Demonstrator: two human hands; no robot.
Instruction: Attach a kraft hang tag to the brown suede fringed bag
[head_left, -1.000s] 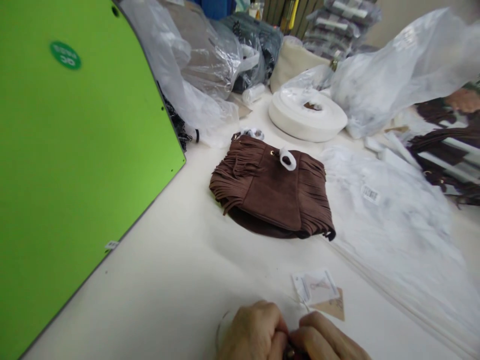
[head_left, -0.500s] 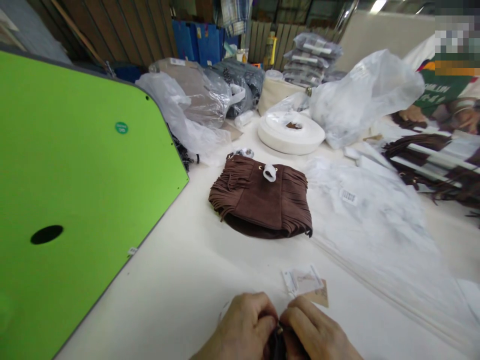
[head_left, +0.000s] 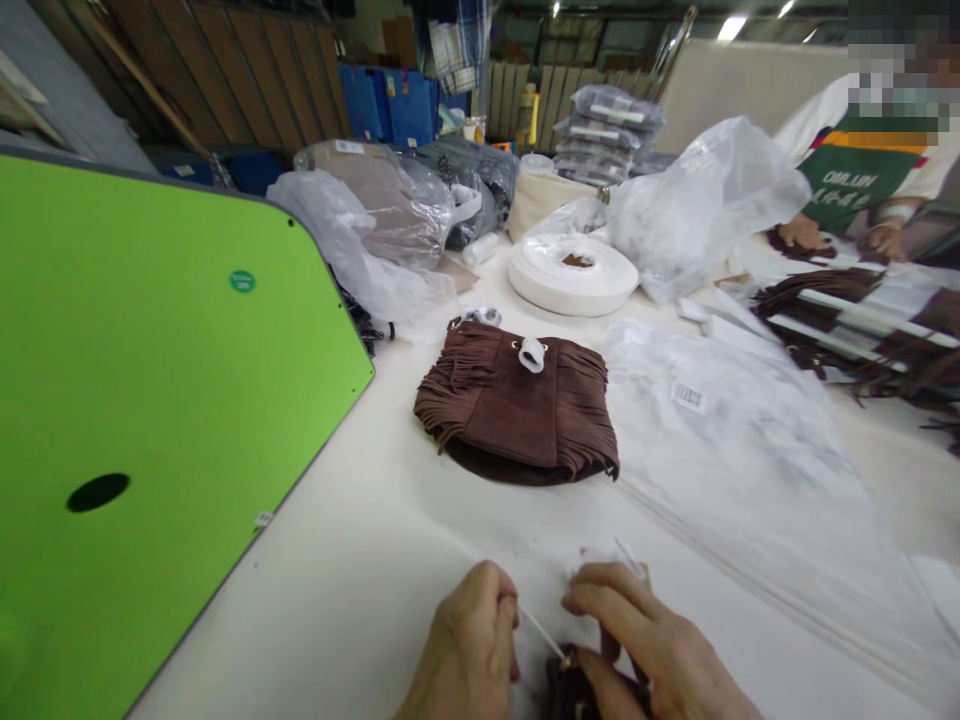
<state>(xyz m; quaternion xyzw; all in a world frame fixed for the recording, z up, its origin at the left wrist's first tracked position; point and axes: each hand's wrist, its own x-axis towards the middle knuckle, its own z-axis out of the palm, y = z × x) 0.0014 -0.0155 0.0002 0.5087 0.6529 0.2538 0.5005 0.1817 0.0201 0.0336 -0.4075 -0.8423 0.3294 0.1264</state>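
My left hand (head_left: 466, 645) is closed, with a thin white string (head_left: 541, 632) pulled taut from its fingertips. The string runs down to a small metal fitting on a dark brown piece (head_left: 564, 692), mostly cut off by the bottom edge. On that piece presses the thumb of my right hand (head_left: 656, 640), its other fingers arched above. Behind the right fingertips a paper tag (head_left: 596, 555) is partly hidden. Beyond both hands lies a brown suede fringed bag (head_left: 517, 400), a white wrap looped at its upper middle.
A green panel (head_left: 187, 400) borders the left. Behind the bag sit a white tape roll (head_left: 551, 290) and plastic-wrapped goods (head_left: 375, 200). Clear plastic bags (head_left: 727, 430) spread over the right side, near stacked brown fringed items (head_left: 847, 310). A co-worker (head_left: 862, 180) handles brown material at far right.
My hands, earlier together at the dark brown piece, have moved apart. My left hand has drawn the white string out to the upper left, and my right fingers have lifted over the tag.
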